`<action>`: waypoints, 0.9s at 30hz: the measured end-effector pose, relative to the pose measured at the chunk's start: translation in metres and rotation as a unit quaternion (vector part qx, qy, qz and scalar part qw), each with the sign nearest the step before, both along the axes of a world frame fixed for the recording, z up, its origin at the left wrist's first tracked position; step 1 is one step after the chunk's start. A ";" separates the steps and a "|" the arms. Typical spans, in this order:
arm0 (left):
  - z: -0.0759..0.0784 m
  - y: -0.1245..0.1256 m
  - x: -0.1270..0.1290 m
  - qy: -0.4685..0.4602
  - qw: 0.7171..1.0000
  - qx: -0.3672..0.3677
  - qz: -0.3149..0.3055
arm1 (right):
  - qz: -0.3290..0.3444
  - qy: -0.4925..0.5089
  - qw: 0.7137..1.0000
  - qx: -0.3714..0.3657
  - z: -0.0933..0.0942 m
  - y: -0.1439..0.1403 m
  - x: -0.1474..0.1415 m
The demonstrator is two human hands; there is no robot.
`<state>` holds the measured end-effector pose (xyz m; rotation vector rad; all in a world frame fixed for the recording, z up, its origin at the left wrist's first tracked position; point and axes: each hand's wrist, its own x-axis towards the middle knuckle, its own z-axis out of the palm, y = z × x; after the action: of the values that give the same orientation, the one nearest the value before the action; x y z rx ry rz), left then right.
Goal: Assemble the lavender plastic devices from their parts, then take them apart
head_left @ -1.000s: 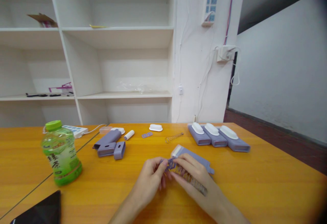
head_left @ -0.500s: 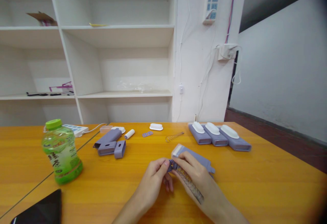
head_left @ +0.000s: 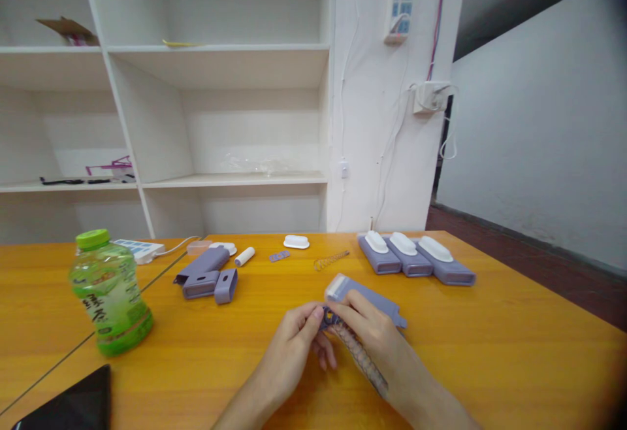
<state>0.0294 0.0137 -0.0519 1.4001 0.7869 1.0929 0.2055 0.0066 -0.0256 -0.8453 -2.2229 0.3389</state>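
My left hand [head_left: 296, 337] and my right hand [head_left: 375, 335] meet over the orange table [head_left: 490, 351], pinching a small purple part [head_left: 327, 317] between the fingertips. A metal coil spring [head_left: 360, 358] runs from that part back along my right hand. Just behind the hands lies a purple case with a white roller end [head_left: 365, 298], which my right hand touches.
Three purple cases with white caps [head_left: 414, 259] sit at the back right. A loose spring [head_left: 332, 261], white cap [head_left: 296, 242], white cylinder [head_left: 243, 257] and purple case pieces [head_left: 206, 276] lie behind. A green bottle [head_left: 108, 293] stands left, a dark phone [head_left: 68, 407] lower left.
The hands stay together on the small part and spring, with only slight finger movement. The view has shifted a little to the right, so everything sits slightly further left.
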 end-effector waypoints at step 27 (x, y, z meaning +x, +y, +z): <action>0.010 -0.005 0.002 -0.034 0.999 -0.012 -0.026 | -0.060 0.140 0.988 -0.024 -0.018 0.003 -0.009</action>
<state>0.0315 0.0085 -0.0423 1.3501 0.7084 1.0816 0.1969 0.0098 -0.0436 -0.8943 -1.9015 0.4268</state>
